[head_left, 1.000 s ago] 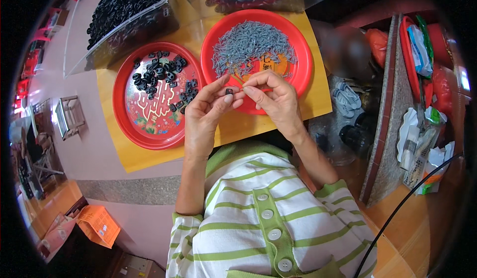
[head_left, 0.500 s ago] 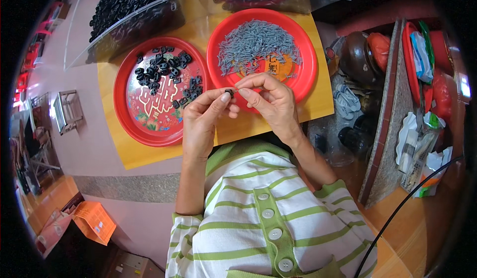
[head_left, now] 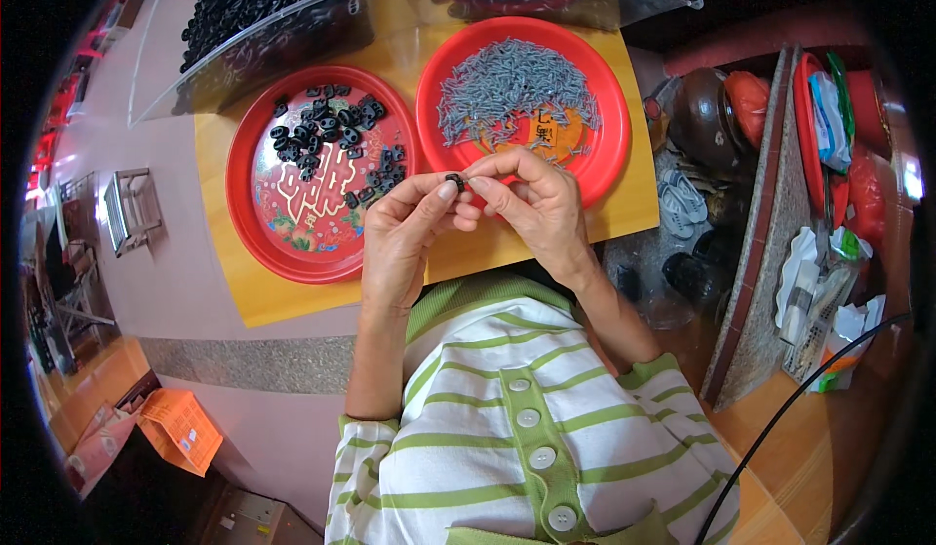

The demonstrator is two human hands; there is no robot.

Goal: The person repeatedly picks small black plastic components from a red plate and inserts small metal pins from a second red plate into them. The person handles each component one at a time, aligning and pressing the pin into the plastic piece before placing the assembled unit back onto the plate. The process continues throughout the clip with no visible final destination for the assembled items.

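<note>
Between thumb and forefinger, my left hand (head_left: 405, 228) pinches a small black plastic part (head_left: 455, 180) over the near edge of the yellow table. My right hand (head_left: 534, 202) meets it there, its thumb and forefinger pressed together right beside the part. What those right fingertips hold, if anything, is too small to make out. Behind my right hand, a red plate (head_left: 618, 150) carries a heap of small grey screws (head_left: 512, 87). To the left, a red round tray (head_left: 239, 209) with a printed pattern holds several loose black parts (head_left: 322, 131).
Two clear plastic bins stand at the back; the left bin (head_left: 283, 33) is full of black pieces. The yellow tabletop (head_left: 234, 287) lies under the plates. To the right are a brown jar (head_left: 697, 116) and a stone-faced partition (head_left: 756, 223). A black cable (head_left: 780, 404) runs at lower right.
The table and trays have shifted slightly in view. Both hands stay together at the black part, with only small finger movements.
</note>
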